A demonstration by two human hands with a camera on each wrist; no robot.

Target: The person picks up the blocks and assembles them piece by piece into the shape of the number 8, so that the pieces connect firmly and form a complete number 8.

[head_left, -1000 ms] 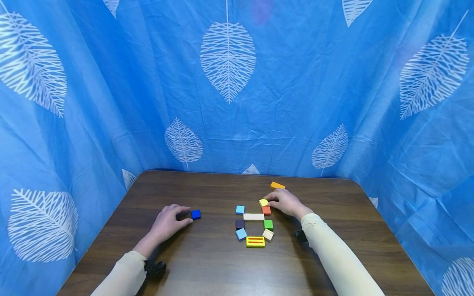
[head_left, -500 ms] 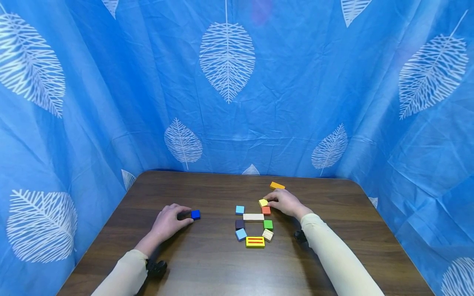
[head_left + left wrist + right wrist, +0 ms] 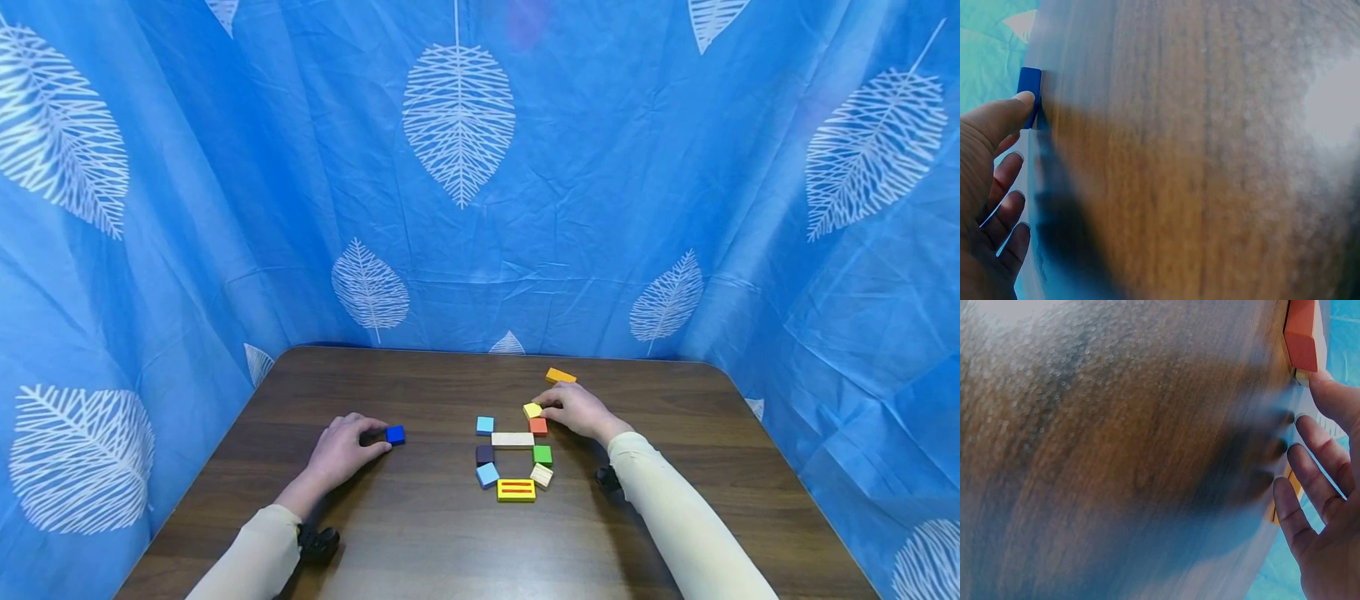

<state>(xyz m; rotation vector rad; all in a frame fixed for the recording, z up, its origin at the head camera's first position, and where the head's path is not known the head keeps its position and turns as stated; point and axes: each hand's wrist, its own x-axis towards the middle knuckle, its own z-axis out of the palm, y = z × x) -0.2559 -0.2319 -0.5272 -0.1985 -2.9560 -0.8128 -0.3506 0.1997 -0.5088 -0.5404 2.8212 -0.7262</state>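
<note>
My left hand (image 3: pixel 343 450) is at the left side of the table, pinching a small blue block (image 3: pixel 395 435) between thumb and index finger. In the left wrist view the thumb tip lies on the face of that block (image 3: pixel 1030 81), the other fingers loosely spread. Toward the back right, my right hand (image 3: pixel 579 410) pinches a yellow block (image 3: pixel 532 411) just behind a red block (image 3: pixel 538 427). From the right wrist, the red block (image 3: pixel 1302 337) stands in front and hides most of the yellow one; the thumb reaches in beside it.
Blocks form an outline at centre: light blue (image 3: pixel 485 426), long cream (image 3: pixel 513 440), dark purple (image 3: pixel 484 455), green (image 3: pixel 542 455), another light blue (image 3: pixel 487 475), pale striped (image 3: pixel 541 476) and yellow-red (image 3: pixel 516 491). An orange block (image 3: pixel 561 376) lies behind my right hand. A blue curtain (image 3: pixel 480 275) hangs behind the table.
My left thumb and index finger have come slightly closer around the blue block. My right hand and the laid-out blocks keep their places.
</note>
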